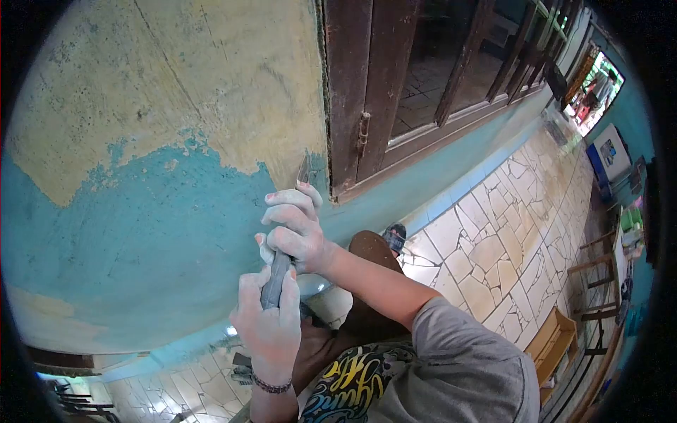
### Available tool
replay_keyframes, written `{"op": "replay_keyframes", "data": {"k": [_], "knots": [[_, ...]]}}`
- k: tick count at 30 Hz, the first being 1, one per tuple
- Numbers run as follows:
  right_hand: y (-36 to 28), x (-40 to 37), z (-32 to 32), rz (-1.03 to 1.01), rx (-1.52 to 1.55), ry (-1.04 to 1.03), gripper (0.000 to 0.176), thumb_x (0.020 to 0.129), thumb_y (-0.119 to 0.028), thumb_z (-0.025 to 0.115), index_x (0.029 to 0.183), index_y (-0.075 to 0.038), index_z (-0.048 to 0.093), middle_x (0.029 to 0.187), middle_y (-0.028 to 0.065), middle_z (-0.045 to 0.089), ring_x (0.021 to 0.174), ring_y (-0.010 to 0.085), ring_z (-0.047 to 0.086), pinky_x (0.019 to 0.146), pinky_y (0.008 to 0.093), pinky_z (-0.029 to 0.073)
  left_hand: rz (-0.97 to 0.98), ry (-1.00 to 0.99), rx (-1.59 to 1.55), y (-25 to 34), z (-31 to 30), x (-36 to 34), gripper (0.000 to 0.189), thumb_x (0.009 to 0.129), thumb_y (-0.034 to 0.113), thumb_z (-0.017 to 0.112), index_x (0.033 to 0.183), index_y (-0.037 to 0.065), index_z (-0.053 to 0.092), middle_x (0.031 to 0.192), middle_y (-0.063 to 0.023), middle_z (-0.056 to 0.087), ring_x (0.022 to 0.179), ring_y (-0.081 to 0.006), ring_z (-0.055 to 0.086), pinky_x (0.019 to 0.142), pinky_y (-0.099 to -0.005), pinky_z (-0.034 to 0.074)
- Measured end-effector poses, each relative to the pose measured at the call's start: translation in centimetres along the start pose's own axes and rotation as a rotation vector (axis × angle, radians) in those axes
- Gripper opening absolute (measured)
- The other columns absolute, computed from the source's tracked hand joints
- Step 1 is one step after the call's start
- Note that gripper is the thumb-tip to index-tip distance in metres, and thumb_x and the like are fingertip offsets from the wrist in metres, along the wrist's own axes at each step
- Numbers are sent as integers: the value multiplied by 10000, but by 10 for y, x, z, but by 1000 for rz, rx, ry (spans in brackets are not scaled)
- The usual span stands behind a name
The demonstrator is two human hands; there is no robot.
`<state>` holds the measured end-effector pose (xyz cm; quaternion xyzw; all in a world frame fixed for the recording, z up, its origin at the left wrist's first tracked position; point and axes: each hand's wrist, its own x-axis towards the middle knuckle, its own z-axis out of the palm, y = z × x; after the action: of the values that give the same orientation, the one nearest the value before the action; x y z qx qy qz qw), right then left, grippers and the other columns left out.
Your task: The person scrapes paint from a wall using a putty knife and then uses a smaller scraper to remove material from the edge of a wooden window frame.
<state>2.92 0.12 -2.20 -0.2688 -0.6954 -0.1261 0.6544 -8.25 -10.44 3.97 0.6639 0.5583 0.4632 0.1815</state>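
Note:
A scraper-like tool with a dark grey handle [276, 283] and a narrow metal blade [304, 170] is held in both hands. My right hand [296, 229], coated in pale dust, wraps round its upper part near the blade. Lower down, my left hand [268, 321], also dusty and with a bracelet at the wrist, grips the handle's end. The blade lies against or very near the wall, beside the ragged border between turquoise paint [176, 240] and a bare yellowish surface [233, 77]. The fingers partly hide the tool.
A brown wooden window frame [349, 92] stands just right of the blade. My bent knee [370, 247] is below it. Stone-patterned floor [486, 254] extends right, towards a wooden shelf [553, 345], a table and chairs. A person [599, 92] is at the distant doorway.

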Motion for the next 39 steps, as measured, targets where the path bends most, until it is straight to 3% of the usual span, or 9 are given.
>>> {"op": "replay_keyframes", "data": {"k": [4,8,13,16,19,22,29,32,39], "knots": [[-7,2,-5,43,-2,-8,295,693,-90,741,618,-124,457,898,42,593,1042,278,564,1050,491,272,66,25,41,3,0,-3,207,810,71,736,877,-3,554,703,-67,584,626,-92,502,588,-270,448],[-7,-4,2,60,21,21,221,714,-126,712,710,-124,490,939,58,573,1092,301,550,1042,509,260,-1,-2,-30,0,-4,-1,202,808,70,737,883,-2,564,698,-74,576,622,-102,508,590,-272,450],[-5,-7,-2,58,-15,10,223,714,-130,711,698,-120,489,949,57,572,1090,293,551,1042,507,264,-52,-44,-30,2,1,4,199,813,75,733,887,-5,566,692,-76,572,630,-100,512,601,-264,449],[-9,-1,-3,68,15,25,262,688,-102,724,658,-132,465,913,47,585,1055,282,559,1032,491,281,48,14,43,12,-4,-5,202,812,81,734,888,-4,568,686,-74,570,624,-95,500,595,-259,439],[-2,-6,-4,43,-2,11,225,709,-121,706,676,-124,483,931,49,576,1075,283,553,1035,497,272,-81,-25,-27,6,3,1,199,809,81,736,883,3,569,674,-64,559,611,-97,487,582,-259,427],[-6,-1,-2,44,47,7,197,723,-143,691,693,-119,498,948,52,568,1096,285,547,1041,502,262,67,45,28,7,-1,-4,193,810,74,734,875,7,565,659,-54,543,605,-89,470,565,-260,413],[-6,0,-5,46,88,13,190,711,-155,693,703,-121,507,947,51,562,1100,279,550,1051,497,255,66,52,61,7,4,-7,210,796,65,753,877,2,570,669,-44,541,613,-73,473,564,-246,411],[3,0,-2,-7,3,45,288,641,-73,720,600,-138,441,886,33,582,1026,275,571,1032,492,280,94,71,51,7,5,-7,208,798,60,752,877,-3,570,672,-37,548,612,-67,474,565,-234,409],[-4,7,-7,20,35,23,287,659,-74,721,608,-138,446,882,32,582,1038,272,567,1032,496,282,48,72,15,2,7,-8,210,799,51,748,872,-12,562,697,-50,581,629,-65,489,579,-226,423]]}}
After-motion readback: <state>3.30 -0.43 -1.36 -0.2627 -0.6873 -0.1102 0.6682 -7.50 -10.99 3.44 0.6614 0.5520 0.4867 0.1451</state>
